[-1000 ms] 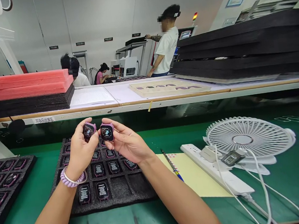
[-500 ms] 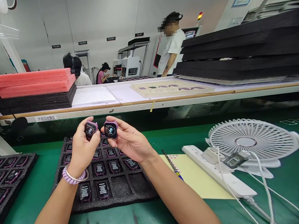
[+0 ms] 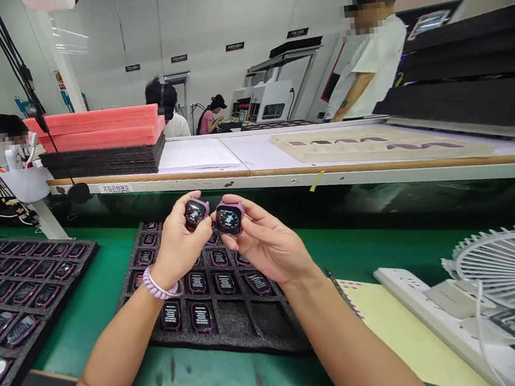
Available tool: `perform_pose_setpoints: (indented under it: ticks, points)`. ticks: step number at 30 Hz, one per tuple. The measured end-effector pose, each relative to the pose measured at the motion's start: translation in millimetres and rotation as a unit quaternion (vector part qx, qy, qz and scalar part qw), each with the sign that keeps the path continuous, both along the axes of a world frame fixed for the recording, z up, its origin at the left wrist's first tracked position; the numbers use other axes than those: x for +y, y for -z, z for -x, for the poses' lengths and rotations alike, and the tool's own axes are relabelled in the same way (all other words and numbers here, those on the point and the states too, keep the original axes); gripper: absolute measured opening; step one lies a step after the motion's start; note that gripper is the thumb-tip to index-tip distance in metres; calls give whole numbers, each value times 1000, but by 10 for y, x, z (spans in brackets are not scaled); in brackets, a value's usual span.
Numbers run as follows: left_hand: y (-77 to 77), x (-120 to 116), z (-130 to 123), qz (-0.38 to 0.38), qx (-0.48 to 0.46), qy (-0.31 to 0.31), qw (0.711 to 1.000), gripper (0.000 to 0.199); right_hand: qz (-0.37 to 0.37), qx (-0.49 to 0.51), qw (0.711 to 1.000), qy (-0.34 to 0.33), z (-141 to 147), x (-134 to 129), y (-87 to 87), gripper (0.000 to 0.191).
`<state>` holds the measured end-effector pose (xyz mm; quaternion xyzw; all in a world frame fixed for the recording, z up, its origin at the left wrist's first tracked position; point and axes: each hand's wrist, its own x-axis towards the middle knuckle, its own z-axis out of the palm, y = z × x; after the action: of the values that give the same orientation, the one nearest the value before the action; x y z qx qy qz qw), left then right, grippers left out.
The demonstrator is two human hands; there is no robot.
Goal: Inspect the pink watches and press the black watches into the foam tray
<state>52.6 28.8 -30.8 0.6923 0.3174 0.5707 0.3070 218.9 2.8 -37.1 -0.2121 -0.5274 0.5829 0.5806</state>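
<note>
My left hand (image 3: 180, 244) is closed round a purple-framed watch (image 3: 196, 213) with a lit dial. In my right hand (image 3: 272, 240) is a second purple watch (image 3: 229, 218), its round dial also glowing and facing me. The two watches are held side by side above a black foam tray (image 3: 273, 345). Similar watches sit in the tray's compartments, several showing white text, such as the front one (image 3: 202, 317). Two front compartments right of it hold no watch. My hands and forearms hide part of the tray.
Another watch tray (image 3: 89, 250) lies at left. At right are yellow paper (image 3: 390, 320), a power strip (image 3: 429, 316) and a white fan (image 3: 508, 265). The shelf (image 3: 255, 170) carries red foam (image 3: 103, 129) and black foam (image 3: 473, 99). A person (image 3: 376, 76) stands beyond.
The view has swung left, so the bench and shelf appear farther right, with more of the left tray showing. Both hands still hold their watches close together.
</note>
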Motion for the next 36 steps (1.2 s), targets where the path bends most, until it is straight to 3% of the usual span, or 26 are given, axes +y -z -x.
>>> perform_pose_setpoints:
  ticks: [16, 23, 27, 31, 36]
  points:
    - [-2, 0, -2, 14, -24, 27, 999, 48, -5, -14, 1000, 13, 9, -15, -21, 44]
    - [37, 74, -6, 14, 17, -15, 1000, 41, 40, -1, 999, 7, -12, 40, 0, 45]
    - [61, 128, -21, 101, -35, 36, 994, 51, 83, -9, 996, -12, -84, 98, 7, 43]
    - [14, 113, -10, 221, -102, 120, 962, 55, 89, -16, 996, -1, -128, 136, 12, 36]
    - [-34, 98, 1, 209, -135, 147, 957, 45, 81, -9, 996, 40, -101, 139, 13, 44]
